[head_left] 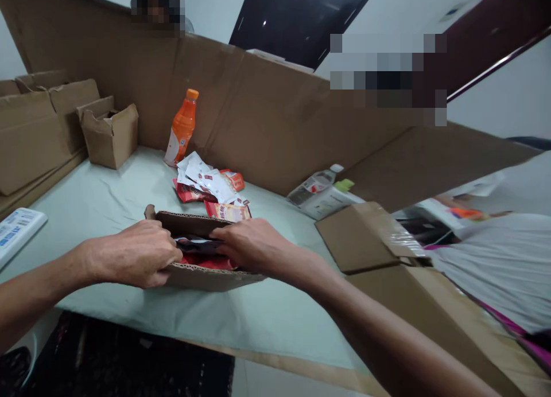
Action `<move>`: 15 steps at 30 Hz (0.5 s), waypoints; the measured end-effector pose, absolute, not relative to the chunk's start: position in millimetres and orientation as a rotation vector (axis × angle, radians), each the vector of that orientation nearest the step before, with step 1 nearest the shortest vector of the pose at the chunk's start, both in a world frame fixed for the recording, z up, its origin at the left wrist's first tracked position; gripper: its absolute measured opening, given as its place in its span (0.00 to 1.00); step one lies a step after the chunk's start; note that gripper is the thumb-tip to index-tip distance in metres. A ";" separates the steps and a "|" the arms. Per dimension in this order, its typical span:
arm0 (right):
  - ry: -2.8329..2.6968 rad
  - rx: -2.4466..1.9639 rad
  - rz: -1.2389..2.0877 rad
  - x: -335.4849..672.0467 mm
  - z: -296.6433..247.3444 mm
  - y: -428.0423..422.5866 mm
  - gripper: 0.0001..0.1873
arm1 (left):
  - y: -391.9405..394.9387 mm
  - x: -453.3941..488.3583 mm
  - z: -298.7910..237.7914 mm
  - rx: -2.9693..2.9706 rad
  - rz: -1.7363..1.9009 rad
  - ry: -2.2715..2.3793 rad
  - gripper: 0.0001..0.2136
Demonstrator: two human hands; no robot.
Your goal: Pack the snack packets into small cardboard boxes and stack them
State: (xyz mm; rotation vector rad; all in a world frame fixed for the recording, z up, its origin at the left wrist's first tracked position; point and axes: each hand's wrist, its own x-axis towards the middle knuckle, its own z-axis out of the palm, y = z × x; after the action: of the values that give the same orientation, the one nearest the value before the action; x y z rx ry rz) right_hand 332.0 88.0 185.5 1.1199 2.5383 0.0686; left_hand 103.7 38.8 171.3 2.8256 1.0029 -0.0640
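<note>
A small open cardboard box (210, 280) stands on the cloth in front of me. My left hand (144, 252) is closed over its left end, fingers curled at the rim. My right hand (249, 243) reaches over the right end, with its fingers bent down inside around the edge of a black packet (198, 245). Red packets (209, 261) lie below that in the box. Just behind it are a red and cream snack packet (228, 211) and a pile of white sachets (209, 179) on more red packets. The fingertips of both hands are partly hidden.
An orange drink bottle (183, 127) stands by the cardboard wall (267, 116). Cardboard boxes are at left (114, 136) and right (361, 236). A clear bottle (316, 185) and a green-capped white container (338, 199) lean at back right. A white labelled object (21, 233) lies left.
</note>
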 end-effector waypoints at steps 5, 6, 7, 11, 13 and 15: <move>2.527 0.934 0.008 308.3 189.5 92.9 0.14 | 39.4 106.3 173.7 2.882 -0.101 0.989 0.06; 2.515 0.912 -0.005 304.2 188.9 93.7 0.14 | 39.4 106.2 173.6 2.886 -0.114 0.987 0.06; 2.494 0.909 -0.011 300.0 187.4 95.4 0.15 | 39.5 105.9 173.3 2.886 -0.132 0.987 0.05; 2.412 0.898 -0.057 283.7 174.0 109.6 0.17 | 41.9 104.7 171.9 2.874 -0.134 0.951 0.05; 2.411 0.853 -0.124 276.9 166.6 117.9 0.16 | 44.3 104.9 171.5 2.869 -0.094 0.929 0.07; 2.414 0.828 -0.172 272.6 162.3 124.0 0.16 | 46.4 105.0 171.8 2.857 -0.091 0.929 0.07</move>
State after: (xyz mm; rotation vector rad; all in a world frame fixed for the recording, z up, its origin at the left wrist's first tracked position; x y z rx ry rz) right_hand 272.6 124.0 162.3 0.8281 2.4144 -0.1719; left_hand 105.0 46.4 171.8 2.8570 0.9288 -0.0908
